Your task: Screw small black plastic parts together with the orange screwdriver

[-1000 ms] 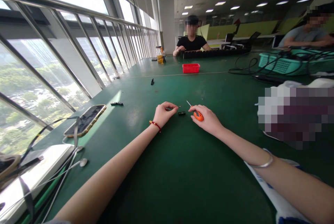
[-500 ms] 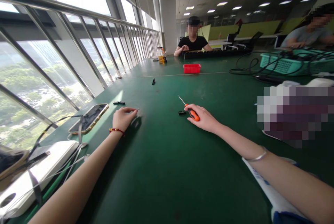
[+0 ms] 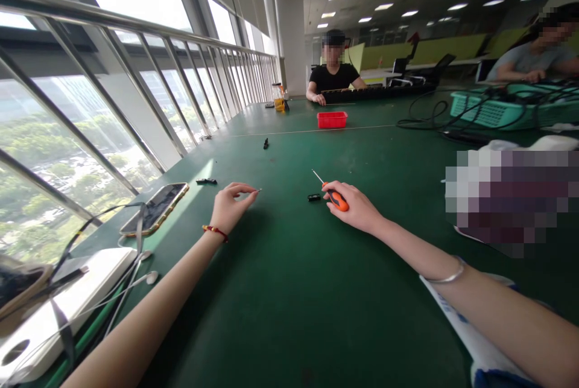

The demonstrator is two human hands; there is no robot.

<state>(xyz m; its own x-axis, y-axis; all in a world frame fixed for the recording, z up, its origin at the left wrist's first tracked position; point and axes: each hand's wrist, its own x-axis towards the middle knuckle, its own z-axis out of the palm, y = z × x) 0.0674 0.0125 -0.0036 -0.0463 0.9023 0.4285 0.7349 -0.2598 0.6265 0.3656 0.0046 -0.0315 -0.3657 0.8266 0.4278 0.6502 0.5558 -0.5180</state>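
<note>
My left hand (image 3: 233,204) pinches a tiny silvery piece that looks like a small screw (image 3: 259,190) between thumb and forefinger, raised over the green table (image 3: 289,291). In my right hand (image 3: 355,210) lies a screwdriver (image 3: 337,200) with an orange and black handle, its thin shaft pointing up and to the left. Just left of the right hand's fingers a small black part (image 3: 313,198) rests on the table. Another black part (image 3: 207,181) lies beyond my left hand, and a third black piece (image 3: 266,143) is farther off.
A phone (image 3: 156,208), white power strip (image 3: 67,309) and earphones (image 3: 151,277) lie at left beside the railing (image 3: 181,68). Ahead stand a red tray (image 3: 332,120) and a bottle (image 3: 278,98). A teal basket (image 3: 479,111) with cables is at right. Two people (image 3: 335,77) sit across.
My left hand has moved to the right with the small screw, toward the black part near my right hand. The right hand with the screwdriver has barely shifted. The person opposite has lowered a hand.
</note>
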